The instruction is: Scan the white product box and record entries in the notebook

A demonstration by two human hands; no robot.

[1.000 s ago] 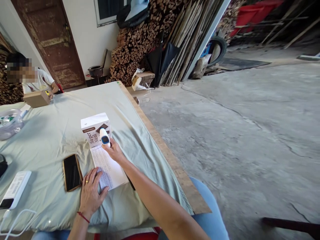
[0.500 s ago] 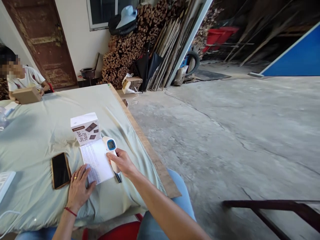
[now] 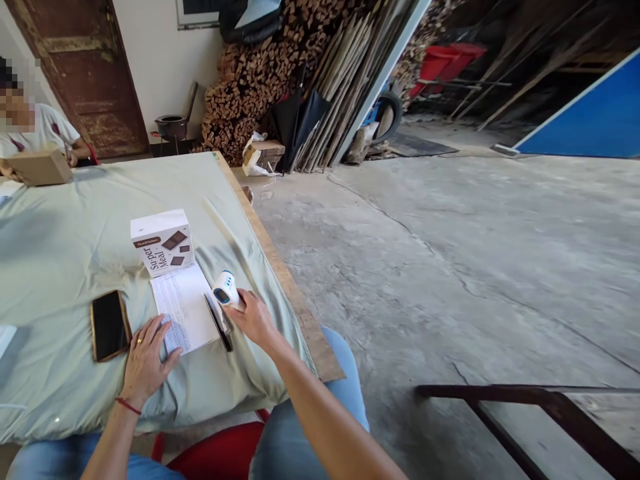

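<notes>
My right hand [image 3: 253, 318] is closed around the handle of a white infrared thermometer [image 3: 227, 287] with blue trim, held at the right side of a notebook [image 3: 193, 310]. My left hand [image 3: 147, 360] lies with fingers spread over the lower left edge of the handwritten page. A black pen [image 3: 219, 323] rests along the page's right edge. Behind the notebook stands a white box [image 3: 160, 243] printed "Super Meal". A dark-screened phone [image 3: 110, 327] in a brown-edged case lies left of my left hand.
A pale green cloth covers the table [image 3: 95, 227], whose wooden edge [image 3: 280, 273] shows at right. Across the table, at far left, a person [image 3: 40, 133] holds a cardboard box [image 3: 40, 167]. Stacked firewood [image 3: 235, 93] stands behind. A dark metal frame [image 3: 505, 393] is at lower right.
My right hand has turned the thermometer, so its screen now tilts down to the left and its button side shows. More of the pen is uncovered. The whole view has shifted slightly.
</notes>
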